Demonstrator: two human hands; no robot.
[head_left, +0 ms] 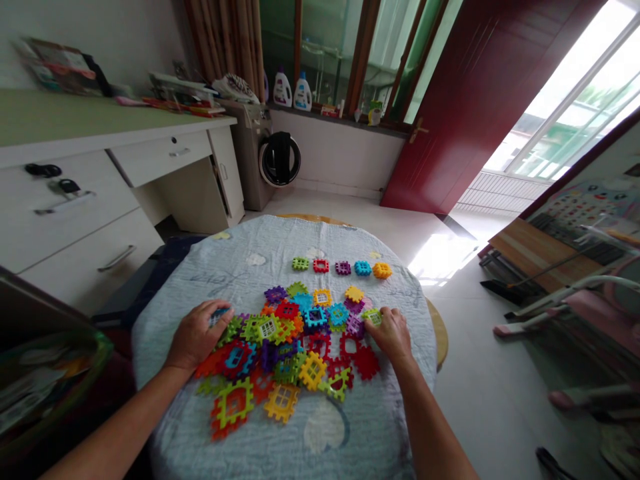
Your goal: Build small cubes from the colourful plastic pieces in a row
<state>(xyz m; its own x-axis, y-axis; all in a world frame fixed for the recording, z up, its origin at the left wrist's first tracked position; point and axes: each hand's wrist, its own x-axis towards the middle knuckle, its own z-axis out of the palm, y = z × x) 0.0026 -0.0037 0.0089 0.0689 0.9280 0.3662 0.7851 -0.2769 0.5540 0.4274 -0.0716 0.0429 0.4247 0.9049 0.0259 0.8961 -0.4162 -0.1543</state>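
Observation:
A heap of colourful notched plastic building blocks (pixel 287 333) lies across the middle of the cloth. At the heap's left edge, my left hand (pixel 196 333) is closed around a blue block (pixel 218 317), partly covered by its fingers. On the right edge, my right hand (pixel 393 332) pinches a light green window block (pixel 371 316) between thumb and fingers. Beyond the heap stands a spaced row of blocks: a green one (pixel 301 264), a red one (pixel 321 266), a purple one (pixel 343 268), a blue one (pixel 363 268) and a yellow-orange one (pixel 383 270).
A pale blue patterned cloth (pixel 230 260) covers the round table. Left are a white desk (pixel 165 150) and a washing machine (pixel 250 143) with its door ajar. A dark red door (pixel 450 120) stands open at the right, near a pink chair (pixel 600 310).

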